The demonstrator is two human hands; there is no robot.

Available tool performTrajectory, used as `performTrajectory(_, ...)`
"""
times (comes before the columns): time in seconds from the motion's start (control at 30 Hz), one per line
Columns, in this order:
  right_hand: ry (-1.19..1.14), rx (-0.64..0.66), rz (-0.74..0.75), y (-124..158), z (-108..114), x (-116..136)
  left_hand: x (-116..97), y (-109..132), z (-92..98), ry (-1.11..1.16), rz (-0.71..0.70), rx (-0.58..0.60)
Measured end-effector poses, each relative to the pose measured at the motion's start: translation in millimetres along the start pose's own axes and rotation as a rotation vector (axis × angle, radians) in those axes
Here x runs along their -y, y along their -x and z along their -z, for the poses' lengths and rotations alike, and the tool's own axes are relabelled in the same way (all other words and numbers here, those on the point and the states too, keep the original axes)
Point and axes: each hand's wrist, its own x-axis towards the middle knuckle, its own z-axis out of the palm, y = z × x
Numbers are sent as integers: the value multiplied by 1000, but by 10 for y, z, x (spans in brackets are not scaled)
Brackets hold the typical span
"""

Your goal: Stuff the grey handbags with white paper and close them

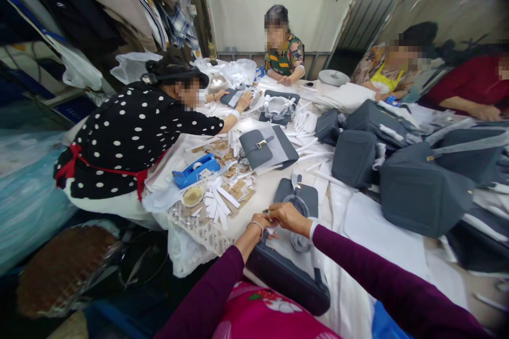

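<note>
A dark grey handbag [288, 275] lies on its side at the table's near edge, right in front of me. My left hand [263, 221], a bracelet at its wrist, is closed around the bag's handle [262, 239]. Against it, my right hand [289, 217] is closed in a pinch; what its fingers hold is hidden. A bit of white wrapping shows just below the fingers. Beyond my hands lies a grey flap [308, 196] with a gold buckle [298, 181], and a clear-wrapped strap [300, 241] loops beside my right hand.
Left of my hands are a blue tape dispenser [196, 169], a small round dish [193, 196] and white paper strips [220, 201]. Another buckled grey bag [264, 145] lies farther back. Grey bags [425, 190] crowd the right. A co-worker [131, 127] leans in from the left; others sit opposite.
</note>
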Motion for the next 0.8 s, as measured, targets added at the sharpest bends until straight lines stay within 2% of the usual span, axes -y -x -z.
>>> performTrajectory(0.1,14,-29,109,103,-25,-39,-48,17,-24,2,4,9)
performTrajectory(0.23,56,-49,179,243,-52,-41,-93,60,-33,-1,-13,23)
performTrajectory(0.4,75,-65,164,436,-74,-24,-105,117,-10,-18,-47,48)
performTrajectory(0.57,9,-167,132,562,-164,-51,-120,71,-33,-75,-61,88)
performTrajectory(0.7,-105,-294,26,633,-253,-31,-131,9,-55,-134,-52,59)
performTrajectory(0.73,-168,-369,-46,670,-273,-8,-139,4,-66,-151,-48,51)
performTrajectory(0.8,-345,-582,-280,798,-312,56,-164,14,-94,-187,-41,43)
